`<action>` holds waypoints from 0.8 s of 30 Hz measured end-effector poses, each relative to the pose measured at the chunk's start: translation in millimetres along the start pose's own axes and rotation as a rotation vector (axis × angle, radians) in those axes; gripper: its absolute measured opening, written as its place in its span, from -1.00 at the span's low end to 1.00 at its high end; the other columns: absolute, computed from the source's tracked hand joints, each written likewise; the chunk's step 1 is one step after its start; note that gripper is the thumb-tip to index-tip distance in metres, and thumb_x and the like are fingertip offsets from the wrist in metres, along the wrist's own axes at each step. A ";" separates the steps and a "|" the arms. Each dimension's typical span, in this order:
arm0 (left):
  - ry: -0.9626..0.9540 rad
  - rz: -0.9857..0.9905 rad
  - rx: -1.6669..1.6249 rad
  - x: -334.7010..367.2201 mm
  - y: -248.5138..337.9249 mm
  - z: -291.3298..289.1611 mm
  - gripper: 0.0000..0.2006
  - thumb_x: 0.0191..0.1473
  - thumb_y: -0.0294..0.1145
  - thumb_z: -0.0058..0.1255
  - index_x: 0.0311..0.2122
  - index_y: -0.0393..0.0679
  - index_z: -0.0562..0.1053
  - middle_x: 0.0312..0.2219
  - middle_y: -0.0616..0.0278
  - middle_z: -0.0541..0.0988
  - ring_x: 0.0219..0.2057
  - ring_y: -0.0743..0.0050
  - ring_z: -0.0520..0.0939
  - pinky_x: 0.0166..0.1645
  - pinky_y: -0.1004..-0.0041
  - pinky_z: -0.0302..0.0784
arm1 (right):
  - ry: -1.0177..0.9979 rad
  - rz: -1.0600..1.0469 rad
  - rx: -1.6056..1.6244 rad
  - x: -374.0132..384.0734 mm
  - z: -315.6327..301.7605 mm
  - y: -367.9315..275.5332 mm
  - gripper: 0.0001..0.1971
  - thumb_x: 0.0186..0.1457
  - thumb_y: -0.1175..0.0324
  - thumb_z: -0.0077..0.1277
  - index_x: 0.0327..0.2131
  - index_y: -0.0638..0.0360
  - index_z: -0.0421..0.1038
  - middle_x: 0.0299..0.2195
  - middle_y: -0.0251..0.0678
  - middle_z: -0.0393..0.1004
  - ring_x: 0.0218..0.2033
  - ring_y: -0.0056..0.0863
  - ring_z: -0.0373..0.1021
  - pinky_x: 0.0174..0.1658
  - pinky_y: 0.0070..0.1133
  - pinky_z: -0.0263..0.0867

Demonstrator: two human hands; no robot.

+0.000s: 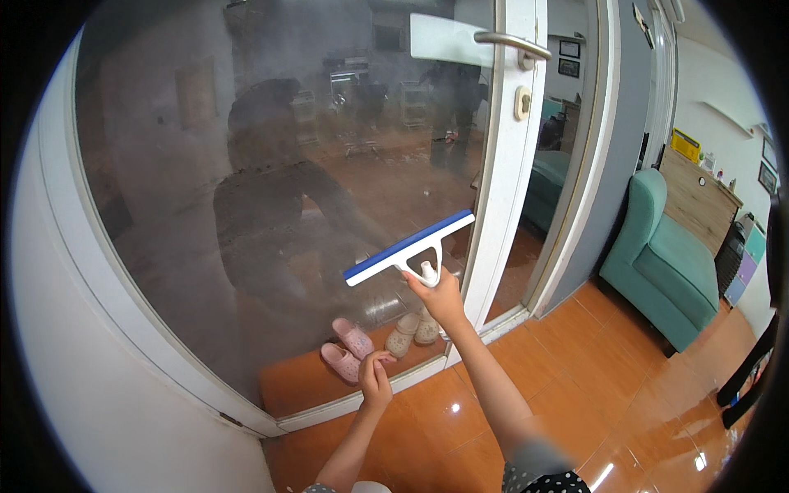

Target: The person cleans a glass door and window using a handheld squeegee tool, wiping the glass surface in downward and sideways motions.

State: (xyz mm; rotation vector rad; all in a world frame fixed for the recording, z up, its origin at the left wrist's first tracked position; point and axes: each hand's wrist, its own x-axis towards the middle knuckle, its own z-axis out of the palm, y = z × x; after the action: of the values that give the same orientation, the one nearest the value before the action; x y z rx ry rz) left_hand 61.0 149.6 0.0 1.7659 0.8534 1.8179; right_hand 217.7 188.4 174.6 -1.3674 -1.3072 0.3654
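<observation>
My right hand [440,294] is closed round the white handle of a squeegee [411,251] with a blue blade strip. Its blade slants up to the right in front of the glass door panel [279,246]; whether it touches the glass I cannot tell. Lower and to the left, my left hand [378,382] hangs near the bottom of the glass, fingers loosely bent and apart, nothing visible in them. The pane looks hazy, with a dark reflection of a person on it.
The white door frame [493,189] carries a metal lever handle [514,43]. Behind the glass are pink clogs [353,337] and beige clogs [402,334]. To the right stand a teal chair [670,263] and a wooden cabinet [699,189]. A person's dark-clothed legs [748,370] show at the right edge.
</observation>
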 end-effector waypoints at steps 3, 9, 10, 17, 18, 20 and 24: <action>-0.023 0.001 0.000 -15.8 -6.4 10.2 -0.77 0.17 -0.46 -0.37 -0.27 -0.31 0.39 -0.47 0.09 0.53 -0.40 0.23 0.54 -0.23 0.34 0.40 | -0.055 0.026 0.019 -15.2 -4.8 19.0 -0.48 -0.14 0.00 0.21 -0.39 0.39 0.44 -0.51 -0.09 0.52 -0.44 -0.34 0.50 -0.36 -0.51 0.35; -0.140 0.097 0.113 -20.5 -2.9 5.7 -0.80 0.14 -0.49 -0.34 -0.26 -0.25 0.39 -0.47 0.13 0.53 -0.41 0.22 0.52 -0.25 0.32 0.38 | -0.006 0.029 0.086 -25.5 10.4 63.0 -0.55 -0.12 0.09 0.23 -0.41 0.39 0.43 -0.54 -0.15 0.51 -0.48 -0.49 0.44 -0.40 -0.55 0.32; -0.157 0.128 0.150 -19.6 -2.6 1.3 -0.80 0.13 -0.49 -0.33 -0.26 -0.24 0.39 -0.47 0.15 0.53 -0.41 0.21 0.52 -0.25 0.31 0.37 | 0.007 0.023 0.111 -27.7 14.3 64.4 -0.57 -0.11 0.11 0.22 -0.41 0.39 0.43 -0.54 -0.17 0.51 -0.49 -0.52 0.43 -0.41 -0.56 0.31; -0.168 0.136 0.300 -30.8 4.6 -45.1 -0.83 0.09 -0.53 -0.29 -0.27 -0.22 0.38 -0.48 0.18 0.54 -0.41 0.18 0.52 -0.25 0.28 0.35 | 0.069 0.150 0.470 -59.1 58.1 136.1 -0.71 -0.04 0.25 0.19 -0.43 0.34 0.45 -0.52 -0.35 0.50 -0.49 -0.64 0.38 -0.44 -0.63 0.26; -0.165 0.131 0.327 -35.8 7.5 -54.2 -0.83 0.08 -0.53 -0.29 -0.27 -0.22 0.38 -0.48 0.18 0.54 -0.41 0.18 0.52 -0.25 0.27 0.34 | 0.099 0.118 0.502 -63.1 62.9 137.7 -0.71 -0.03 0.23 0.19 -0.45 0.31 0.45 -0.61 -0.41 0.44 -0.57 -0.68 0.34 -0.53 -0.65 0.22; -0.166 0.115 0.385 -47.4 13.9 -72.1 -0.83 0.08 -0.52 -0.28 -0.26 -0.22 0.38 -0.49 0.18 0.53 -0.41 0.17 0.52 -0.26 0.27 0.34 | 0.077 0.183 0.470 -69.9 63.0 142.0 -0.71 -0.02 0.22 0.17 -0.48 0.29 0.44 -0.66 -0.44 0.39 -0.64 -0.70 0.30 -0.59 -0.65 0.18; -0.222 0.071 0.521 -66.1 42.2 -114.0 -0.83 0.09 -0.51 -0.27 -0.26 -0.22 0.38 -0.50 0.19 0.53 -0.42 0.15 0.51 -0.28 0.26 0.33 | 0.044 0.216 0.504 -76.4 67.6 142.0 -0.67 0.00 0.16 0.15 -0.56 0.25 0.39 -0.74 -0.46 0.32 -0.77 -0.70 0.22 -0.71 -0.64 0.12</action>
State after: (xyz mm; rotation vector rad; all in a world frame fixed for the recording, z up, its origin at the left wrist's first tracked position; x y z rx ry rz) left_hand -43.8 60.5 -14.7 2.2872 1.2647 1.4845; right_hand 204.1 197.1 0.5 -1.0777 -0.9456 0.7530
